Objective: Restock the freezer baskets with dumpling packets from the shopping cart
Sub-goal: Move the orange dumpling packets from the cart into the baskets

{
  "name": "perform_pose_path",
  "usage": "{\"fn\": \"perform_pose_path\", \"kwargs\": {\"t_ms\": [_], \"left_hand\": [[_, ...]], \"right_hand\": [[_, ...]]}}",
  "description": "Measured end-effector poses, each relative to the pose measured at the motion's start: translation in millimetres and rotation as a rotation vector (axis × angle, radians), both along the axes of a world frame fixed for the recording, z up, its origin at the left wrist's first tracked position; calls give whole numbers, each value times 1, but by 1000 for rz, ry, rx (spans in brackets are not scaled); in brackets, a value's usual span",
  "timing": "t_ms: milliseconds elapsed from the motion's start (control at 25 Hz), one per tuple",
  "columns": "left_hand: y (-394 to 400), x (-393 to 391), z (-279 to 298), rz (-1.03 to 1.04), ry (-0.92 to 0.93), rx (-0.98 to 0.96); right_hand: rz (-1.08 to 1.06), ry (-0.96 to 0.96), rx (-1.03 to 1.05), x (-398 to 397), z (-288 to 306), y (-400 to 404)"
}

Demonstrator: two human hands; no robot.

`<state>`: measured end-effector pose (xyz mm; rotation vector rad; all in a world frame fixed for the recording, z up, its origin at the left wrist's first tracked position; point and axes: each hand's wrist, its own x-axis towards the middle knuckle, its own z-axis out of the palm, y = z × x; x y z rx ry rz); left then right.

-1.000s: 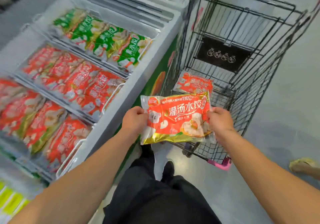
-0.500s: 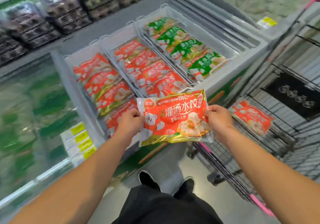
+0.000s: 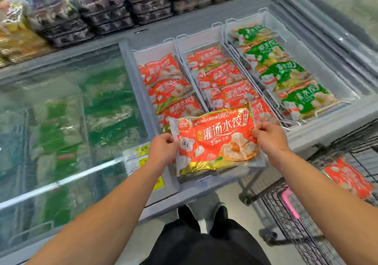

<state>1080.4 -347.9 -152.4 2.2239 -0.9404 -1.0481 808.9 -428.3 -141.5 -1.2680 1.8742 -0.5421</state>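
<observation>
Both hands hold one red dumpling packet point(image 3: 216, 142) by its short ends, face up, above the near rim of the freezer point(image 3: 204, 185). The left hand point(image 3: 162, 149) has its fingers curled round the packet's left edge; the right hand point(image 3: 268, 138) pinches the right edge between thumb and fingers. The packet hangs over the near ends of the left basket point(image 3: 153, 50) and the middle basket point(image 3: 196, 39), both of which carry rows of matching red packets. Farther from the packet, toward the cart side, the right basket point(image 3: 245, 19) holds green packets point(image 3: 282, 74).

The likeliest slip, as I judge it, is a wrong drop: the packet straddles the divider between the two red baskets, so it could land across the wire rim and sit tilted instead of lying in a row. The film looks slick and is held only at its edges, so its weight could pull it out of the pinch. Both red rows already run to the near end, so a new packet may ride high and foul the sliding glass lid point(image 3: 61, 121) beside the left basket.

The held packet's large white characters read 灌汤水饺, with a red oval logo that seems to read 三全 at top left and "130" in the small line above; the rest is too fine to read. One more red packet point(image 3: 347, 181) lies in the shopping cart point(image 3: 286, 205), on the far side of the held packet from the lid. Yellow price tags point(image 3: 141, 152) sit on the freezer front, illegible.
</observation>
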Motion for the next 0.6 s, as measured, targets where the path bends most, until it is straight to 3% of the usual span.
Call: {"fn": "perform_pose_path", "kwargs": {"t_ms": [320, 600], "left_hand": [[-47, 6, -14, 135, -203, 139], [-61, -5, -23, 87, -429, 294]], "right_hand": [[298, 102, -48, 53, -25, -83], [626, 188, 82, 73, -55, -117]]}}
